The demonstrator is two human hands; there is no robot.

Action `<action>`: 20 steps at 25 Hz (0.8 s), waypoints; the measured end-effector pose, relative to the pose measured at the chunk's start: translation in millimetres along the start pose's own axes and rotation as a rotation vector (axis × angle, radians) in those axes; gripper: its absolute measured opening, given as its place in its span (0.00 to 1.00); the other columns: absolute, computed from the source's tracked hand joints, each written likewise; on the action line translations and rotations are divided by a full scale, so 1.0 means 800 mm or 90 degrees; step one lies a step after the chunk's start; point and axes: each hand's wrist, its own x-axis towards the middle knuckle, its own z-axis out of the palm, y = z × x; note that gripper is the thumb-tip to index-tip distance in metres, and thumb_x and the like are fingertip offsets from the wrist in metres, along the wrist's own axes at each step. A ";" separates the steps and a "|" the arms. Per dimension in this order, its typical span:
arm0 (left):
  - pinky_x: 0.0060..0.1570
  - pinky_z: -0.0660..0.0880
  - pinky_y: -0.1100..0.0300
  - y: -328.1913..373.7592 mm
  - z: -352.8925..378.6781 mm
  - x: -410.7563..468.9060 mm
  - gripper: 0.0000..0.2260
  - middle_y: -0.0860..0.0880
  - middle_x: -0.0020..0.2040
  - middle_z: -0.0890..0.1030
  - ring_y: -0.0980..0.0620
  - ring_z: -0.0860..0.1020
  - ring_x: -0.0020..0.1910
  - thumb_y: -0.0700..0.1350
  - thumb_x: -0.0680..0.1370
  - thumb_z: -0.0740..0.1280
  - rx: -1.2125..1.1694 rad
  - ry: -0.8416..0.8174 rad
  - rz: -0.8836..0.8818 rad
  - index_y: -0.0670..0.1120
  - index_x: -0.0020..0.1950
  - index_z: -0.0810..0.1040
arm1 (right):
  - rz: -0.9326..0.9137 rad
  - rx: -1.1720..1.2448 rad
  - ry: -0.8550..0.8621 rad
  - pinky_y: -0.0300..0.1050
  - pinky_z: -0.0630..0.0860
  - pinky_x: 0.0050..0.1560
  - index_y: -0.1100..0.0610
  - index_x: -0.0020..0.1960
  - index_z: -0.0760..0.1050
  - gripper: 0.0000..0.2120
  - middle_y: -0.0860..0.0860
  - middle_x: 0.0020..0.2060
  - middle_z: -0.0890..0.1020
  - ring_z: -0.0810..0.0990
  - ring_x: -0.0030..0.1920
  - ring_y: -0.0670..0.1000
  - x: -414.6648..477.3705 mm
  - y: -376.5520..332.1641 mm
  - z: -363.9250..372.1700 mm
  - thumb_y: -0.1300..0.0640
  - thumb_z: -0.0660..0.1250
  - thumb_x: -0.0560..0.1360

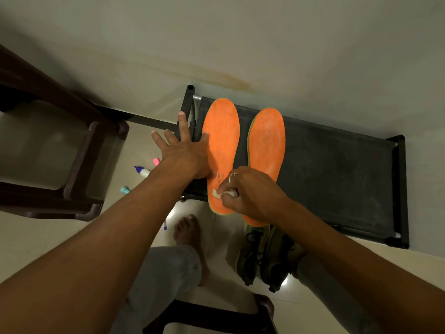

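Orange insoles (222, 141) atop black rack (337, 165)

A single wide-angle camera on the person's head looks steeply down and slightly forward, toward the wall (265, 44). It sits close above the orange insoles (267, 145) at mid-frame. Both forearms (120, 237) run in from the lower corners, and the floor (36, 237) curves at the edges.

Two orange insoles (222, 150) (266, 150); one black rack (337, 169). Two hands (185, 155) (250, 191) and one white wad (227, 193). At floor level: two olive shoes (250, 256) (277, 261), one bare foot (187, 230), one glue bottle (143, 171), one pink cap (156, 161), one teal cap (125, 189), one pen (165, 225). Two brown stools (79, 165) (216, 314), one at the left edge of the view, one at the bottom.
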 end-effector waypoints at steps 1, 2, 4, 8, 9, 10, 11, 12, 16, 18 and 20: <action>0.70 0.38 0.26 0.001 -0.001 0.000 0.52 0.39 0.72 0.21 0.29 0.40 0.77 0.68 0.70 0.72 0.000 -0.002 0.000 0.61 0.80 0.37 | -0.022 0.004 -0.019 0.43 0.74 0.42 0.46 0.52 0.85 0.10 0.43 0.48 0.85 0.77 0.48 0.44 -0.002 -0.004 0.002 0.49 0.67 0.73; 0.70 0.38 0.26 0.001 -0.001 0.001 0.52 0.39 0.72 0.21 0.29 0.40 0.77 0.67 0.70 0.72 0.000 -0.002 0.000 0.61 0.80 0.37 | -0.023 -0.008 -0.009 0.43 0.74 0.41 0.46 0.52 0.85 0.11 0.43 0.48 0.85 0.77 0.47 0.45 -0.003 -0.005 0.002 0.49 0.67 0.73; 0.70 0.38 0.26 0.001 -0.001 0.001 0.52 0.39 0.73 0.21 0.28 0.40 0.77 0.67 0.70 0.72 -0.003 -0.001 0.001 0.61 0.80 0.37 | 0.024 -0.040 0.054 0.43 0.72 0.40 0.47 0.52 0.85 0.10 0.45 0.46 0.85 0.78 0.46 0.47 0.000 0.001 -0.001 0.50 0.67 0.74; 0.70 0.38 0.26 0.001 0.000 0.000 0.52 0.39 0.72 0.21 0.28 0.40 0.77 0.67 0.70 0.72 -0.002 0.000 0.001 0.61 0.80 0.37 | -0.020 0.009 -0.022 0.43 0.73 0.43 0.45 0.50 0.85 0.09 0.43 0.47 0.84 0.76 0.48 0.43 -0.005 -0.005 0.002 0.49 0.67 0.74; 0.70 0.38 0.26 0.002 -0.001 0.000 0.52 0.39 0.72 0.21 0.28 0.40 0.77 0.67 0.70 0.72 -0.001 -0.001 0.000 0.61 0.80 0.37 | -0.033 0.010 -0.027 0.43 0.74 0.43 0.45 0.50 0.85 0.10 0.43 0.47 0.84 0.76 0.48 0.43 -0.006 -0.009 0.004 0.50 0.67 0.73; 0.70 0.38 0.26 0.003 -0.002 0.000 0.52 0.38 0.72 0.21 0.28 0.40 0.77 0.67 0.70 0.72 -0.001 -0.002 0.000 0.60 0.80 0.37 | -0.023 0.005 -0.007 0.45 0.75 0.42 0.46 0.50 0.85 0.09 0.43 0.46 0.85 0.77 0.47 0.44 -0.007 -0.008 0.005 0.50 0.67 0.73; 0.70 0.38 0.26 0.003 -0.002 0.000 0.52 0.38 0.72 0.21 0.28 0.40 0.77 0.67 0.70 0.72 -0.001 -0.001 0.000 0.60 0.80 0.37 | 0.002 -0.004 0.030 0.47 0.76 0.42 0.47 0.49 0.85 0.09 0.44 0.45 0.85 0.77 0.46 0.46 -0.005 -0.004 0.003 0.51 0.67 0.74; 0.70 0.38 0.26 0.002 -0.001 0.001 0.52 0.39 0.72 0.21 0.28 0.40 0.77 0.67 0.71 0.71 -0.002 0.001 0.000 0.61 0.80 0.37 | 0.031 -0.015 0.064 0.48 0.76 0.42 0.48 0.49 0.85 0.09 0.45 0.45 0.85 0.77 0.45 0.47 -0.003 0.001 0.001 0.52 0.67 0.74; 0.70 0.38 0.26 0.000 0.002 0.003 0.52 0.39 0.72 0.20 0.28 0.40 0.77 0.67 0.70 0.72 -0.004 0.002 0.002 0.61 0.80 0.36 | 0.003 0.005 0.026 0.45 0.76 0.42 0.47 0.51 0.85 0.10 0.44 0.46 0.84 0.77 0.47 0.45 -0.003 0.001 0.002 0.52 0.67 0.73; 0.70 0.38 0.26 0.001 0.002 0.004 0.52 0.39 0.72 0.20 0.28 0.40 0.77 0.67 0.70 0.72 -0.003 0.004 0.000 0.61 0.80 0.37 | -0.005 -0.011 0.040 0.45 0.75 0.41 0.48 0.50 0.85 0.10 0.45 0.45 0.85 0.78 0.46 0.47 -0.002 -0.001 0.003 0.51 0.67 0.73; 0.70 0.38 0.26 0.001 0.002 0.005 0.52 0.39 0.72 0.20 0.28 0.40 0.77 0.67 0.70 0.71 -0.006 0.008 0.003 0.61 0.80 0.37 | 0.063 -0.051 0.099 0.48 0.74 0.43 0.50 0.49 0.85 0.09 0.48 0.46 0.85 0.78 0.46 0.50 0.004 0.005 0.000 0.51 0.67 0.74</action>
